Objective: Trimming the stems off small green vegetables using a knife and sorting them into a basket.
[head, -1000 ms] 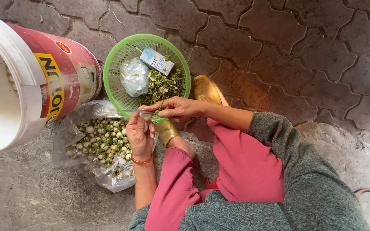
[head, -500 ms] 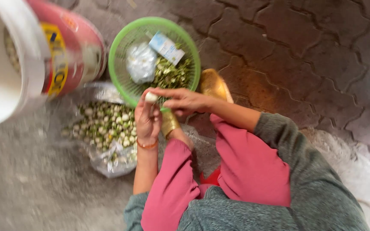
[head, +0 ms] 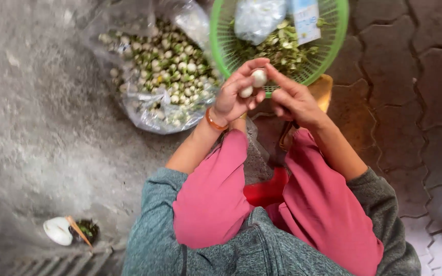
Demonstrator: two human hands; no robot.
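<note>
My left hand (head: 236, 92) holds two small round whitish eggplants (head: 258, 77), one at the fingertips and one lower in the palm. My right hand (head: 292, 99) pinches at the upper eggplant, fingers closed on it. Both hands hover at the near rim of a green plastic basket (head: 333, 36) filled with green stems and trimmings, a clear bag and a small printed packet. To the left, an open clear plastic bag (head: 159, 71) lies on the ground, full of several small green-and-white eggplants.
I sit on a low red stool (head: 267, 189) with pink-trousered knees apart. Grey concrete lies to the left, dark paving stones to the right. A white shell-like object and a small dark cup with a stick (head: 70, 231) rest near a drain grate at lower left.
The view has tilted down and shifted, so the white and red bucket has gone out of view. My hands stay together on the eggplant near the basket rim.
</note>
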